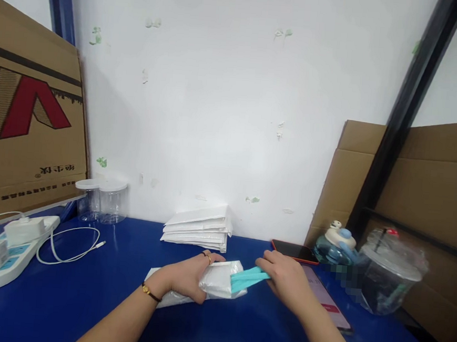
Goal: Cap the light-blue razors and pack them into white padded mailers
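My left hand [190, 276], with a ring and a bracelet, is wrapped round a white bubble mailer [220, 278] low over the blue table. The mailer's opening faces right. A folded teal piece [245, 280], which looks like cloth, sticks out of that opening. My right hand [285, 278] pinches the outer end of the teal piece. How far it reaches inside the mailer is hidden. Beneath the left hand and wrist, more white wrapping [179, 299] shows; whether it is a second mailer I cannot tell.
White mailers [196, 229] lie stacked against the wall. Right: an orange-edged phone [295, 251], a lit phone [327, 300], a blue-lidded bottle [333, 248] and a bagged cup [388, 278]. Left: a power strip [15, 267], a white cable [73, 261], clear jars [113, 204] and a cardboard box [28, 150].
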Demonstrator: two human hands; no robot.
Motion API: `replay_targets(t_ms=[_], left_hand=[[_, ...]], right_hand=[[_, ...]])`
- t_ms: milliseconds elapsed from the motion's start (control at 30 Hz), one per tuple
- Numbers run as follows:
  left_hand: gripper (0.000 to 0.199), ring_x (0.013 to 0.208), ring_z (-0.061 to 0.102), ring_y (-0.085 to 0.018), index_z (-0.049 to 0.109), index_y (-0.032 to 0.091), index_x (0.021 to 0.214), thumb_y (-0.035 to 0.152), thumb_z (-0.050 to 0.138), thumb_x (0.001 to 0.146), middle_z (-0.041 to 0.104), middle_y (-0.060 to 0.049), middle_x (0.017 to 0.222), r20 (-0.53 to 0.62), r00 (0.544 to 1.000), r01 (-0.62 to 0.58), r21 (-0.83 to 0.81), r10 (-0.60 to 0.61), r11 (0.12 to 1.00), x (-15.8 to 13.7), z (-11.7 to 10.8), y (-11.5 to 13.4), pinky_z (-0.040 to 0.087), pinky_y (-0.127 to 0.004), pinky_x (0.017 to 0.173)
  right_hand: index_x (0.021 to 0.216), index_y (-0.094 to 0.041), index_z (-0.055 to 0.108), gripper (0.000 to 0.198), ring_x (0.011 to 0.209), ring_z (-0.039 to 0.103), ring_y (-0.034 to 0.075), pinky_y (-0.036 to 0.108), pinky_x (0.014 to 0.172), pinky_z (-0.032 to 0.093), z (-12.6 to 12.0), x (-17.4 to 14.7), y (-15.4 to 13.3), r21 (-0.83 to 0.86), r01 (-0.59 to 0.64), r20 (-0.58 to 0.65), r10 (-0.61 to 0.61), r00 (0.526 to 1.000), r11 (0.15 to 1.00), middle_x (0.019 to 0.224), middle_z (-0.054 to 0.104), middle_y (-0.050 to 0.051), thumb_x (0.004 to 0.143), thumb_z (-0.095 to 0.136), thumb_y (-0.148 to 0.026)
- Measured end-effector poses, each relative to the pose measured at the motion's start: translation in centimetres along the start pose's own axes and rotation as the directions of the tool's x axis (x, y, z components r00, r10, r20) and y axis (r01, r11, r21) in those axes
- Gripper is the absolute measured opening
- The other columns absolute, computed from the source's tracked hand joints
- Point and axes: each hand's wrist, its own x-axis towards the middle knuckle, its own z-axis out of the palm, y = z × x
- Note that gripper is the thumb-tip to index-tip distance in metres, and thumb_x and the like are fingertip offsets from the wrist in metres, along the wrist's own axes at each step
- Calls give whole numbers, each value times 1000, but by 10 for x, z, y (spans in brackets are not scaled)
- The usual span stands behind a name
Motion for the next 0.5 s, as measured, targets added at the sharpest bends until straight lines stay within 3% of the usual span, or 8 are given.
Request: replay_targets(t_ms=[267,400,500], left_hand=[[83,105,48,-24,35,27,128,19,64,51,43,-3,121,-46,996,-76,-62,73,995,-4,-6,3,41,-32,92],[81,106,47,-23,36,26,127,18,64,51,43,-4,121,-69,994,-87,-71,82,994,-3,-3,5,41,-32,93],[82,106,47,-23,36,25,127,16,64,50,43,-4,121,-90,990,-113,-69,107,991,-1,-1,5,39,-33,95]], right_hand=[[88,-24,58,19,77,51,16,25,57,29,12,0,5,6,-27,-9,27,1000,1000,84,57,2,81,47,-10],[85,-23,58,16,77,51,17,26,57,28,4,8,-4,-45,-27,-2,26,1000,999,84,58,3,82,48,-10],[83,-22,58,16,75,52,17,27,55,27,-7,22,-17,-78,44,29,-42,999,996,83,59,4,82,48,-9]])
